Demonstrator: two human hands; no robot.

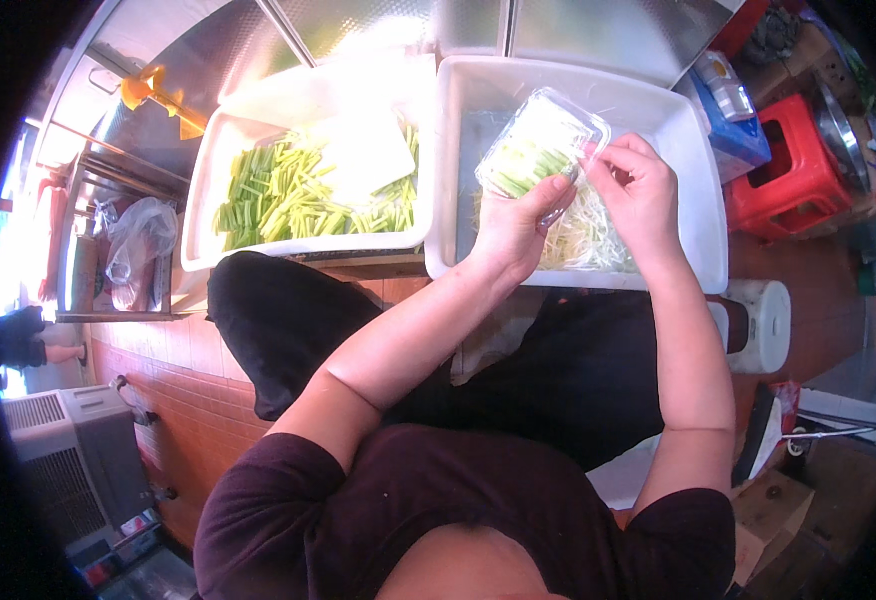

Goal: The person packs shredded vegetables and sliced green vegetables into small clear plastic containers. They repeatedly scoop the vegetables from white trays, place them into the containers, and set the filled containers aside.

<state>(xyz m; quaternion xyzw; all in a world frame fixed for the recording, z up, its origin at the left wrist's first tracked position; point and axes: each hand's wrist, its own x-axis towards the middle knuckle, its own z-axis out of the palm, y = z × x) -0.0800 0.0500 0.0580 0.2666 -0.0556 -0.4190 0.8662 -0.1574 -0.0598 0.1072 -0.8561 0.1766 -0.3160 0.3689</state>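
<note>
My left hand [524, 225] holds a clear plastic clamshell box [539, 139] with cut green stalks in it, tilted over the right white tub [708, 225]. The fingers of my right hand [636, 176] pinch the box's right rim. Below the box, pale thin shreds, perhaps sprouts [591, 232], lie in the tub. To the left, a second white tub [310, 251] holds cut green and yellow-green stalks [295, 187]. A white flat piece rests on those stalks, washed out by glare.
A red plastic stool [798, 180] and a blue box [734, 142] stand at the right. A white stool [768, 326] is nearer. At left are a rack with a plastic bag [141, 240] and a grey appliance with vents [85, 465]. Metal panels rise behind the tubs.
</note>
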